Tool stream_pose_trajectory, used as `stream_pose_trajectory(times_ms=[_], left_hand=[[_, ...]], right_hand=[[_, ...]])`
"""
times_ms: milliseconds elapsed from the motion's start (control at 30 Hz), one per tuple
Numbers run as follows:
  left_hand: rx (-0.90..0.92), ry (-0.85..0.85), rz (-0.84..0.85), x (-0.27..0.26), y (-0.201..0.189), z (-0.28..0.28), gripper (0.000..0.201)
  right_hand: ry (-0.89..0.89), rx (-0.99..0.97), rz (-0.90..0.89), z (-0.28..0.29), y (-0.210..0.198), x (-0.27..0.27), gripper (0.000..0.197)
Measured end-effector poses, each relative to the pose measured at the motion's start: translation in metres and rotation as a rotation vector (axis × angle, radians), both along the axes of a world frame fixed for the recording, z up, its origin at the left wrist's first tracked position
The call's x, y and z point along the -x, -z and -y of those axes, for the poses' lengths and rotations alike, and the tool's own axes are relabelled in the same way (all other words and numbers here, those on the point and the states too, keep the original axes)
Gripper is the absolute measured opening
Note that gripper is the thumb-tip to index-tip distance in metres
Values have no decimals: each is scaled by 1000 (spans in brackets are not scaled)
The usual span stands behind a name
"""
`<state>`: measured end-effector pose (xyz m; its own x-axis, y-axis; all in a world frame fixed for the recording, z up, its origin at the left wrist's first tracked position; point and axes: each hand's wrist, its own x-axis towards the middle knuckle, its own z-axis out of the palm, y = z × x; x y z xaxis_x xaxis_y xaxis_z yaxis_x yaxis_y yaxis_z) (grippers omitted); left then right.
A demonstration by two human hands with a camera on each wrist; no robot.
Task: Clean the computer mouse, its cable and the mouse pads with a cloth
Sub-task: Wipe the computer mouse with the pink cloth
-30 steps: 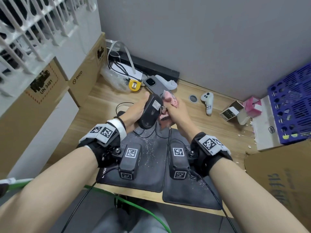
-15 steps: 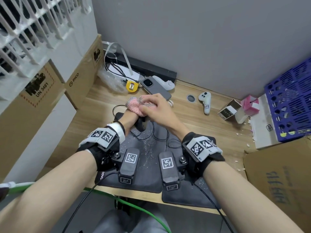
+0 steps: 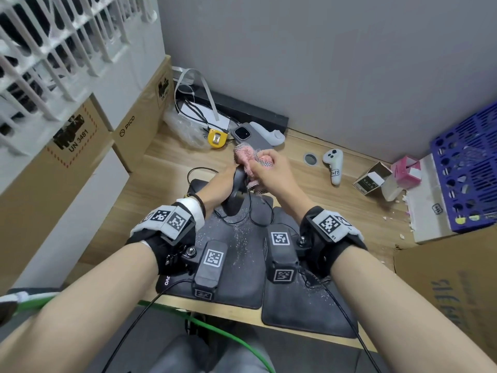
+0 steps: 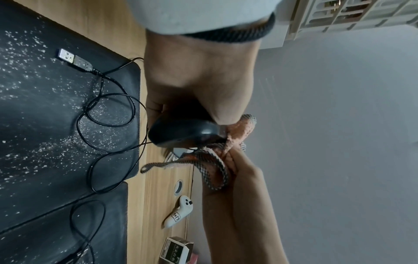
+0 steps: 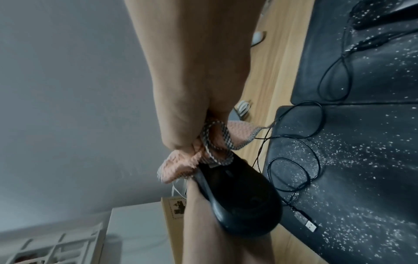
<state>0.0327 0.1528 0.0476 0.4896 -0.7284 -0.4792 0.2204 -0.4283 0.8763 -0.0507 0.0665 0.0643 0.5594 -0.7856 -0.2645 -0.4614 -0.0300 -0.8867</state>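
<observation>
My left hand [image 3: 228,181] grips the black mouse [image 3: 236,192] and holds it tilted up above the far edge of the left mouse pad [image 3: 236,254]. My right hand [image 3: 266,170] grips a bunched pink cloth [image 3: 248,156] and presses it on the mouse's upper end. From the left wrist the mouse [image 4: 181,132] meets the cloth [image 4: 228,146]. From the right wrist the cloth [image 5: 181,164] sits on the mouse [image 5: 239,201]. The cable [image 3: 258,214] hangs in loops onto the pads, its USB plug [image 4: 74,59] lying loose. Pale crumbs speckle both pads; the right pad [image 3: 306,308] lies alongside.
On the wooden desk [image 3: 166,189] behind my hands lie a phone [image 3: 248,137], a yellow tape measure [image 3: 217,138] and a white controller [image 3: 334,165]. Small boxes [image 3: 372,179] and a blue crate [image 3: 468,168] stand at the right, cardboard boxes [image 3: 139,122] at the left.
The mouse's underside with its label faced me a second ago; the left hand has turned it. The right hand swept the cloth over to the left, then back onto its upper end.
</observation>
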Motion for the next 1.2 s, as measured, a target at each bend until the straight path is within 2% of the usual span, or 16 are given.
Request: stream_pose_trajectory(times_ms=[67, 133, 167, 200, 267, 333, 433, 467, 567, 633, 767, 833, 933, 1033, 1100, 1200], left_hand=[[18, -100, -161, -2, 2, 2, 35], [76, -121, -387, -7, 3, 1, 13], [104, -116, -495, -10, 6, -2, 11], [103, -118, -593, -12, 6, -5, 23], [75, -154, -710, -15, 10, -10, 63], [78, -137, -719, -14, 12, -10, 78], [57, -128, -692, -9, 12, -4, 82], [68, -134, -664, -7, 8, -2, 77], [138, -107, -493, 0, 4, 1, 43], [150, -61, -454, 4, 1, 0, 39], [35, -20, -428, -1, 3, -5, 74], [-20, -28, -432, -7, 8, -7, 80], [-24, -94, -476, -9, 6, -7, 69], [0, -88, -445, -9, -1, -3, 34], [18, -104, -494, -11, 1, -5, 38], [20, -181, -619, -11, 6, -11, 64]], right_hand=[[-68, -55, 30, -6, -3, 3, 10], [-177, -88, 21, -14, -7, 4, 11], [-238, -89, -2, -17, -8, 5, 12], [-295, -81, -35, -18, -10, 8, 13], [-394, -85, -72, -19, -12, 12, 14], [-442, -122, -66, -19, -14, 14, 18], [-388, -130, -63, -20, -16, 10, 24], [-352, -114, -61, -18, -14, 7, 25], [-194, -80, -55, -13, -10, 0, 29], [-118, -65, -43, -9, -10, -4, 30], [65, 13, -14, -1, -6, -7, 24], [87, 2, 2, 1, -5, -8, 23], [-35, -42, 1, -5, -6, -8, 23], [-217, -58, -53, -17, -7, -6, 23], [-328, -133, -85, -24, -7, -3, 21], [-427, -172, -125, -29, -8, 2, 27]])
